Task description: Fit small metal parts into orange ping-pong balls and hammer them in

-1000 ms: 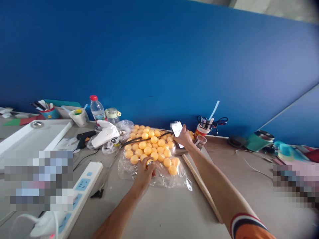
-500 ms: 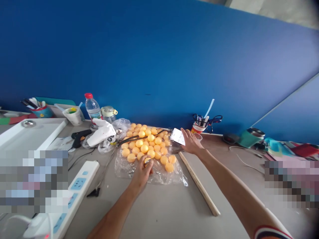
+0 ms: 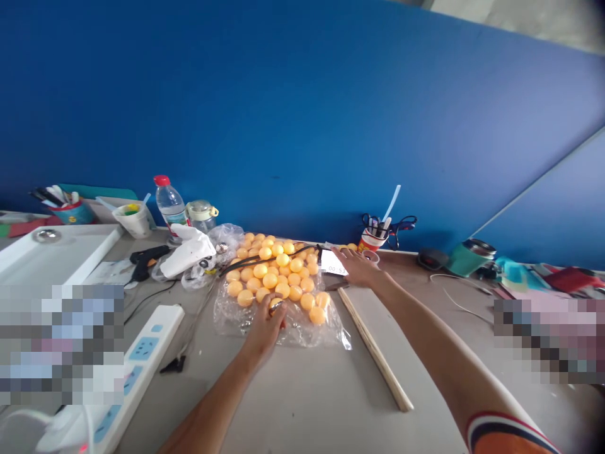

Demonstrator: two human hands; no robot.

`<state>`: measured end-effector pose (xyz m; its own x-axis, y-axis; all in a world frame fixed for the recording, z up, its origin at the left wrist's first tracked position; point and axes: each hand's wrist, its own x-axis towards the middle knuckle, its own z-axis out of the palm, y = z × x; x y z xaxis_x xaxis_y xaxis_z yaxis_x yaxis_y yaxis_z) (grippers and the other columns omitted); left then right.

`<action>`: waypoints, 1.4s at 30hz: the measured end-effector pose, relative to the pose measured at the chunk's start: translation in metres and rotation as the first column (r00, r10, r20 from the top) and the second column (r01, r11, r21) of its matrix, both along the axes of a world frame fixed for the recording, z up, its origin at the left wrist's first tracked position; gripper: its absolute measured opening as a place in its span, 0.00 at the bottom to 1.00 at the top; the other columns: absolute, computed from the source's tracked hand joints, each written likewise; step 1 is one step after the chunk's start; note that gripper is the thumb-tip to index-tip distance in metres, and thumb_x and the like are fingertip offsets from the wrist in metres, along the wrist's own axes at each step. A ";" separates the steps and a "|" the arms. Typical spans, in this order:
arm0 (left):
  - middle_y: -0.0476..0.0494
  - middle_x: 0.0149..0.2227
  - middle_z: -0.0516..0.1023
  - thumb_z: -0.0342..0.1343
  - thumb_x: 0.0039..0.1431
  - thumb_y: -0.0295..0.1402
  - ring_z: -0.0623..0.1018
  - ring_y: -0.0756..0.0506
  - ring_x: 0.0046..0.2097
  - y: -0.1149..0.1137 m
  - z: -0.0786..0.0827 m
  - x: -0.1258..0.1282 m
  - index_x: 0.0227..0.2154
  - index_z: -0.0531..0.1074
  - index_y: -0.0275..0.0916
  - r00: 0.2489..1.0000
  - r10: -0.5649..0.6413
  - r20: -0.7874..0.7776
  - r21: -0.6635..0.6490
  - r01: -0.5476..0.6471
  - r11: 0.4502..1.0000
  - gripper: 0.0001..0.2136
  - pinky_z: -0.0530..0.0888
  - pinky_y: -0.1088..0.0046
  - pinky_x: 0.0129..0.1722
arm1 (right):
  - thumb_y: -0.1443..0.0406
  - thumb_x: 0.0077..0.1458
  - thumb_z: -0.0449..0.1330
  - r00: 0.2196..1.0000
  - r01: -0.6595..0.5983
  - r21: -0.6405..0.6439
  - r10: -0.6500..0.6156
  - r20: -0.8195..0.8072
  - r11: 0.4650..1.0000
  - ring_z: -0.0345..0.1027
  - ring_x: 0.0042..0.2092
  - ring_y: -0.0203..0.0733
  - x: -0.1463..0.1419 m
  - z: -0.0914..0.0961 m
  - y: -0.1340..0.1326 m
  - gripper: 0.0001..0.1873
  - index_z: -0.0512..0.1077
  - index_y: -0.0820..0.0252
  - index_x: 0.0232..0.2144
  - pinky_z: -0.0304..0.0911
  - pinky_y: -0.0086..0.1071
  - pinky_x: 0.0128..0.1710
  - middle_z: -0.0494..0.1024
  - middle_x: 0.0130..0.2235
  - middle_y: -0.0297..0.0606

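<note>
A clear plastic bag [image 3: 331, 328] lies open on the table with several orange balls [image 3: 274, 277] heaped on it. My left hand [image 3: 262, 328] rests at the bag's near edge, its fingers closed round one orange ball [image 3: 275, 304]. Beyond the heap on the right, my right hand [image 3: 362, 266] holds a white lit phone [image 3: 331, 263] low over the table, fingers stretched along it. A black cable [image 3: 255, 263] runs across the balls.
A wooden stick [image 3: 373, 350] lies right of the bag. A white power strip [image 3: 137, 353], black glue gun [image 3: 146, 257], water bottle [image 3: 167, 202], jar [image 3: 201, 214] and white tray [image 3: 61, 258] lie left. A scissors cup [image 3: 373, 238] and green mug [image 3: 466, 257] stand at the back.
My right hand has lowered the phone from upright to nearly flat by the balls. My left hand stays on the ball at the bag's edge.
</note>
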<state>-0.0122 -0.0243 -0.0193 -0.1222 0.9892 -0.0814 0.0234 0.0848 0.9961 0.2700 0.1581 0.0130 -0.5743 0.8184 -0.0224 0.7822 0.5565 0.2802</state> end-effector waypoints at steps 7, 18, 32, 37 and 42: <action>0.54 0.19 0.69 0.52 0.56 0.43 0.70 0.50 0.23 0.000 -0.001 0.000 0.44 0.66 0.39 1.000 -0.010 -0.012 -0.023 0.010 1.000 0.17 0.68 0.75 0.26 | 0.66 0.46 0.65 1.000 0.011 -0.118 -0.013 -0.018 0.993 0.62 0.55 0.61 -0.005 0.005 0.008 0.58 0.33 0.63 0.68 0.59 0.44 0.51 0.63 0.57 0.57; 0.54 0.19 0.69 0.52 0.55 0.46 0.70 0.49 0.23 -0.001 0.003 0.001 0.44 0.66 0.38 1.000 -0.015 -0.006 -0.006 0.015 1.000 0.20 0.67 0.75 0.26 | 0.71 0.46 0.64 0.999 -0.012 -0.086 0.009 -0.044 0.996 0.61 0.57 0.62 -0.011 0.000 -0.003 0.58 0.31 0.61 0.68 0.59 0.45 0.53 0.62 0.57 0.57; 0.55 0.19 0.69 0.53 0.54 0.45 0.70 0.50 0.23 0.000 0.003 0.001 0.44 0.65 0.38 1.000 -0.014 -0.012 -0.012 0.014 1.000 0.19 0.68 0.74 0.27 | 0.71 0.44 0.62 0.996 0.053 -0.150 -0.062 -0.060 0.987 0.61 0.57 0.62 -0.035 0.010 -0.010 0.54 0.39 0.65 0.68 0.57 0.45 0.53 0.64 0.57 0.59; 0.54 0.19 0.69 0.52 0.54 0.44 0.70 0.49 0.24 -0.003 0.010 0.001 0.44 0.66 0.38 1.000 -0.009 -0.021 -0.033 0.008 0.999 0.18 0.68 0.74 0.27 | 0.63 0.45 0.63 0.952 0.034 -0.169 -0.084 -0.295 0.985 0.55 0.61 0.62 -0.029 0.017 -0.004 0.54 0.39 0.63 0.68 0.52 0.48 0.58 0.60 0.61 0.58; 0.54 0.19 0.69 0.52 0.54 0.44 0.70 0.49 0.23 0.000 0.006 0.002 0.43 0.66 0.38 1.000 -0.016 -0.021 -0.018 0.016 1.000 0.18 0.68 0.73 0.26 | 0.60 0.53 0.57 0.511 0.111 -0.059 -0.108 -0.853 0.992 0.61 0.56 0.51 -0.025 0.034 -0.032 0.45 0.41 0.59 0.67 0.60 0.44 0.54 0.64 0.57 0.52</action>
<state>-0.0102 -0.0246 -0.0135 -0.1084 0.9894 -0.0967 0.0458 0.1022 0.9937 0.2447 0.1262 0.0473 -0.2214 0.8751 0.4303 0.7003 0.4497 -0.5544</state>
